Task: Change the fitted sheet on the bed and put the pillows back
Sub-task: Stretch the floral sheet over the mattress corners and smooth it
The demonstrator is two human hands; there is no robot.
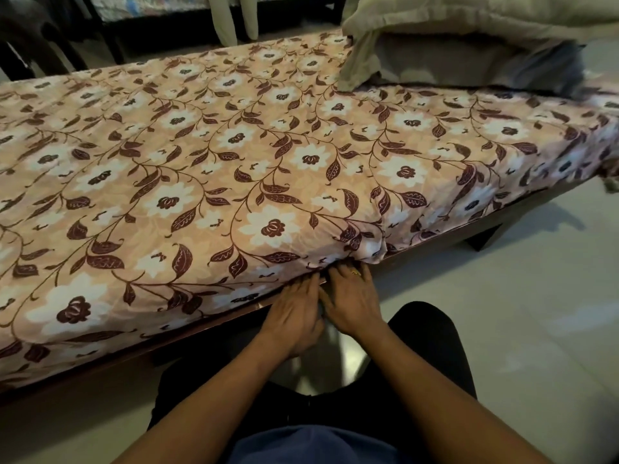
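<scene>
the fitted sheet [234, 169], peach with white flowers and dark brown leaves, covers the whole top of the mattress and hangs over its near side. it spans the view from 9 o'clock to 3 o'clock. its near lower hem lies right at the fingertips of both hands, a little toward 6 o'clock from the centre. just toward 1 o'clock of the hands the cloth bunches into a thick fold [371, 242].

under the hem runs the dark bed frame [167, 343], standing on a pale tiled floor [502, 313]. at 1 o'clock a grey pillow [469, 65] sits on the sheet with an olive blanket [469, 18] heaped on it.

we see the left hand [294, 316] palm down, fingers nearly straight and close together, their tips pressing the hem where it meets the frame. the right hand [351, 303] lies just beside it, touching it along the inner edge, fingers likewise stretched out flat against the hem below the fold. neither hand is curled round the cloth. a gold ring [355, 272] shows on one right finger.

we cannot tell whether any fingertips go under the mattress. the pile's right end is blurred, and the dark furniture at 11 o'clock is hard to make out.
</scene>
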